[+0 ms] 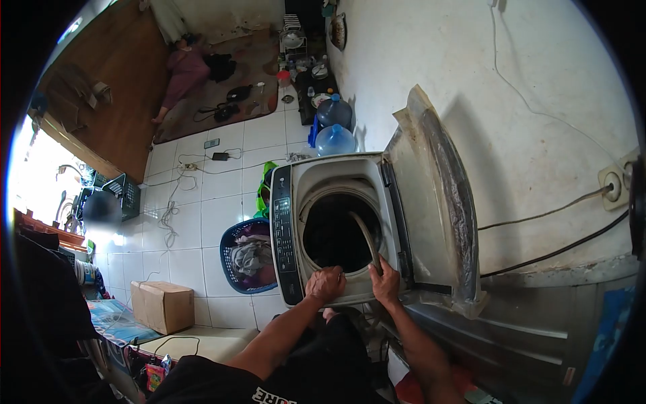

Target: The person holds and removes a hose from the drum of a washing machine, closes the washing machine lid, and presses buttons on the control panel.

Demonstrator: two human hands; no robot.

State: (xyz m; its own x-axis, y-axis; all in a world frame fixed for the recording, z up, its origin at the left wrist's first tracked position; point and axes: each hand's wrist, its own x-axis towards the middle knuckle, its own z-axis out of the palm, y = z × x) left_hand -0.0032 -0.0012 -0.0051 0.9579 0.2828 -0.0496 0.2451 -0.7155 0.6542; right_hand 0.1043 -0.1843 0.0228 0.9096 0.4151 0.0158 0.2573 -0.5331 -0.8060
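Note:
In front of me stands a top-loading washing machine (291, 294) with its lid (431, 195) raised against the wall side. A greyish hose (364, 232) curves down into the dark drum (330, 232). My right hand (385, 279) is closed around this hose at the near right of the tub opening. My left hand (326, 284) rests at the near rim with its fingers curled; what they grip, if anything, is hidden. The inside of the drum is too dark to make out.
Left of the machine sits a blue laundry basket (227, 259) with clothes. Water jugs (335, 140) stand behind it. Cables (171, 215) trail over the tiles, and a cardboard box (161, 306) is at left. A person (187, 74) lies on the far rug.

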